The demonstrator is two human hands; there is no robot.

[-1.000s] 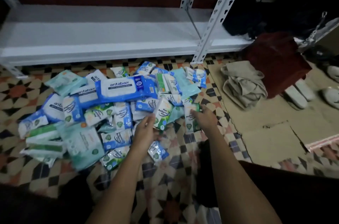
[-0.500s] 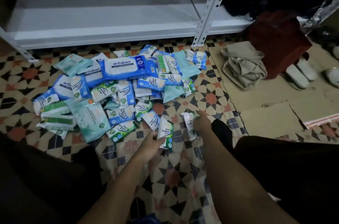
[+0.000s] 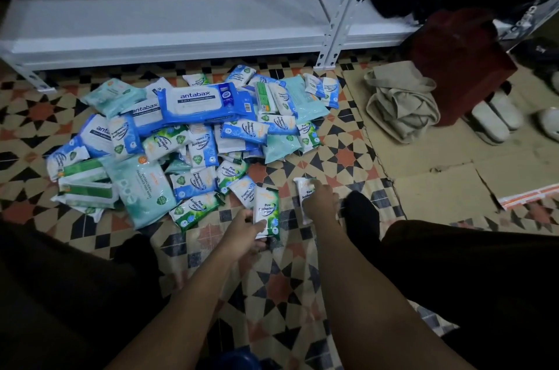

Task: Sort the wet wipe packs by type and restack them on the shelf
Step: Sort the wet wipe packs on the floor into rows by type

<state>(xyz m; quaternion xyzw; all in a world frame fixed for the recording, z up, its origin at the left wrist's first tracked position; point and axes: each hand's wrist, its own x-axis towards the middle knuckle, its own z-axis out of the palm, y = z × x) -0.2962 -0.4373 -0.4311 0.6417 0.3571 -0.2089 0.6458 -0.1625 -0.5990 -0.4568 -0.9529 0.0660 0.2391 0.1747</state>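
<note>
A heap of several wet wipe packs (image 3: 193, 139) in blue, green and teal lies on the patterned floor in front of a low white shelf (image 3: 169, 18). A large blue antabax pack (image 3: 202, 101) sits on top of the heap. My left hand (image 3: 243, 230) grips a small green-and-white Pine Antibacterial pack (image 3: 266, 209) just in front of the heap. My right hand (image 3: 319, 201) holds a second small white pack (image 3: 304, 188) low over the floor to the right; most of that pack is hidden under the hand.
A beige cloth bag (image 3: 402, 103), a dark red bag (image 3: 459, 61) and white slippers (image 3: 493, 115) lie to the right on flattened cardboard (image 3: 438, 188). White shelf uprights (image 3: 341, 6) stand behind the heap. My dark-clothed legs frame both lower corners.
Both hands have drawn back from the heap toward me, each carrying a small pack. The packs are now low over the bare floor in front of the heap.
</note>
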